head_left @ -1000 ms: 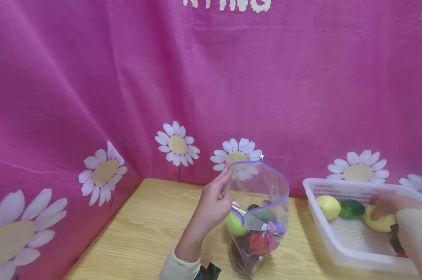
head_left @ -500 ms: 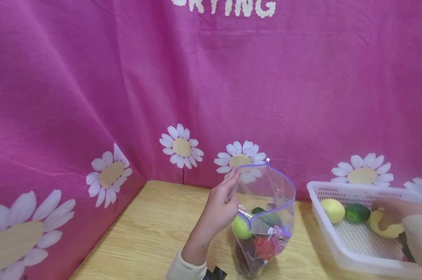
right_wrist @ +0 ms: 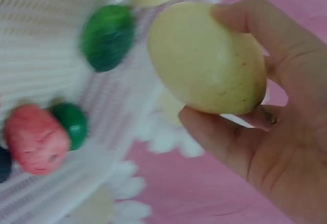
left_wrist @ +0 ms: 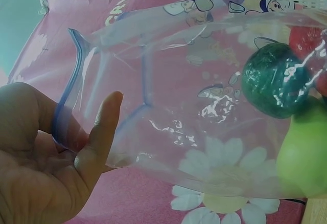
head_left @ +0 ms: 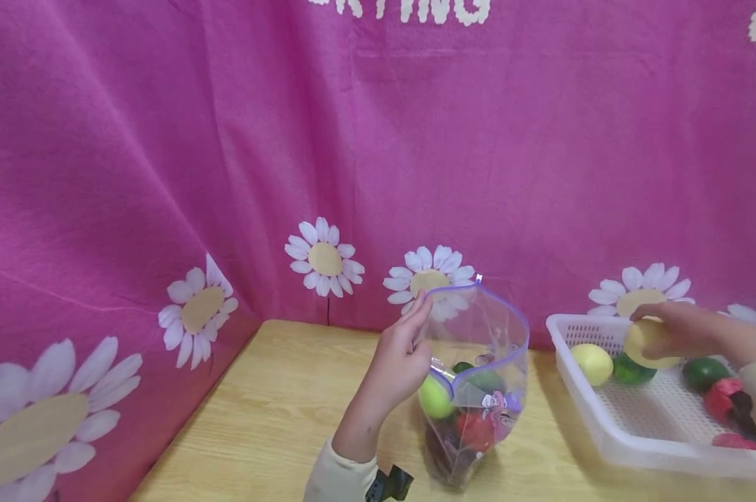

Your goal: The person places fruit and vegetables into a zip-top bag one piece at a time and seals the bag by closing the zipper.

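Observation:
My left hand point(head_left: 390, 366) pinches the rim of a clear zip bag point(head_left: 511, 380) with a purple edge, its mouth spread wide. Through the bag's wall show a light green pear point(left_wrist: 306, 155), a dark green round fruit point(left_wrist: 273, 81), a red fruit point(head_left: 476, 429) and a dark purple piece point(head_left: 441, 446). Over the white basket point(head_left: 594, 425), my right hand point(head_left: 692, 331) holds a yellow oval fruit point(right_wrist: 204, 58) with brown specks, thumb and fingers around it. Below, a paler yellow fruit point(head_left: 593, 364) and a green fruit point(head_left: 632, 369) lie in the basket.
Farther right in the basket sit another green fruit point(head_left: 704, 374) and a wrinkled red one point(head_left: 722, 397). The bag and basket stand apart on a wooden table point(head_left: 277, 397). Behind them hangs a magenta cloth point(head_left: 478, 153) printed with daisies.
My right hand has lifted the yellow oval fruit off the basket floor and carried it left, uncovering the green and red fruits behind. The left hand keeps its grip on the bag.

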`<move>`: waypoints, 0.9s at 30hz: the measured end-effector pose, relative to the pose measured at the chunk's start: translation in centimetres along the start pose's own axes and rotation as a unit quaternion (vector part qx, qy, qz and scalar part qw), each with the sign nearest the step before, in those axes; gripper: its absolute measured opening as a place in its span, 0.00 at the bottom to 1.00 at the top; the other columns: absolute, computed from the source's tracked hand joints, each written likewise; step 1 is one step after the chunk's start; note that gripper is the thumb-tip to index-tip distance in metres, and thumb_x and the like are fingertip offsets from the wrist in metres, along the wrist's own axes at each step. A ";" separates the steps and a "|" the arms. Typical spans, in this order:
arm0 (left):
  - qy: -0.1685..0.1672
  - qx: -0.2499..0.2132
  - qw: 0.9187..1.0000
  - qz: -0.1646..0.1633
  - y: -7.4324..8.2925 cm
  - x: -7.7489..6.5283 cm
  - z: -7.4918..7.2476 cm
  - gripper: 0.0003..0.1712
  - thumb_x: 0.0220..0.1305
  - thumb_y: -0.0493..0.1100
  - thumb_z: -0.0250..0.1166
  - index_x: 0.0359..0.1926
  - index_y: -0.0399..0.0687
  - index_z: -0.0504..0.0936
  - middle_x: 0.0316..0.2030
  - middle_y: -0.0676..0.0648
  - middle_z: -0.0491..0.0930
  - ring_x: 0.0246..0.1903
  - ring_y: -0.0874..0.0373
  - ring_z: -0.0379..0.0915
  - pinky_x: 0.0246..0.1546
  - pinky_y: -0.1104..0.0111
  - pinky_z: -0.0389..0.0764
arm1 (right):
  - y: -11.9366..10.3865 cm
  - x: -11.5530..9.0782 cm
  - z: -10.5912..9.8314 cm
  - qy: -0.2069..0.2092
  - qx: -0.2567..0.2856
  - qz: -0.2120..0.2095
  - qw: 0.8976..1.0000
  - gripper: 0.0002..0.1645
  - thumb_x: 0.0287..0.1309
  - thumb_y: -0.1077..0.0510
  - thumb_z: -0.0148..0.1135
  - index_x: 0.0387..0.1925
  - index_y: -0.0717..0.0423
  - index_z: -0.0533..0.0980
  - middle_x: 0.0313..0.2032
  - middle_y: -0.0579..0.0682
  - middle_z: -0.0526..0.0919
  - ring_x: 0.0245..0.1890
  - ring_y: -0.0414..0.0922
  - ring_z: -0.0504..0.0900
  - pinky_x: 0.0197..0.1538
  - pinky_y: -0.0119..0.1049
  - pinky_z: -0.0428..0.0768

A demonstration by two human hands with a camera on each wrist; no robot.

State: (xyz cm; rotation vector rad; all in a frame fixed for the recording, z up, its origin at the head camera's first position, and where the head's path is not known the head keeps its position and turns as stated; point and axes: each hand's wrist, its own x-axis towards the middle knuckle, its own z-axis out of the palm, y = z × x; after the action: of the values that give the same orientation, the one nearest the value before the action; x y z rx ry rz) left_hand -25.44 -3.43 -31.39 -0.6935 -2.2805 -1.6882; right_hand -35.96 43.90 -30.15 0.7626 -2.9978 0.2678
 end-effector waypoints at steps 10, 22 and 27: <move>-0.005 -0.009 1.000 0.001 0.3 0.5 0.2 0.36 0.67 0.27 0.48 0.77 0.39 0.59 0.79 0.52 0.49 0.76 0.58 0.47 0.71 0.62 0.61 | -11.1 0.9 -6.2 0.171 -0.048 -0.094 0.980 0.41 0.38 0.59 0.84 0.58 0.55 0.77 0.42 0.51 0.81 0.31 0.36 0.72 0.27 0.30 0.75; -0.003 0.008 1.000 0.026 0.7 0.6 -0.1 0.41 0.59 0.28 0.54 0.75 0.34 0.60 0.78 0.46 0.51 0.16 0.65 0.56 0.17 0.76 0.56 | -25.0 2.7 -7.6 0.158 0.013 -0.218 0.963 0.41 0.45 0.61 0.80 0.63 0.59 0.74 0.49 0.53 0.82 0.37 0.38 0.81 0.35 0.30 0.84; -0.020 -0.014 1.000 0.008 0.5 0.2 0.0 0.42 0.59 0.29 0.56 0.77 0.39 0.60 0.79 0.50 0.51 0.11 0.67 0.48 0.15 0.77 0.57 | -27.3 3.7 -5.2 0.094 -0.029 -0.204 0.974 0.38 0.48 0.56 0.78 0.61 0.60 0.75 0.49 0.54 0.82 0.37 0.41 0.80 0.36 0.36 0.82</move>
State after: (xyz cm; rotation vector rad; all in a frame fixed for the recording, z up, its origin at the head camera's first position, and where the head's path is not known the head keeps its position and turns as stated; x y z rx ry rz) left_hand -25.36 -3.23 -30.86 -0.7549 -2.2755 -1.7169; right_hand -26.21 19.48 -20.41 1.2394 -2.5832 0.2179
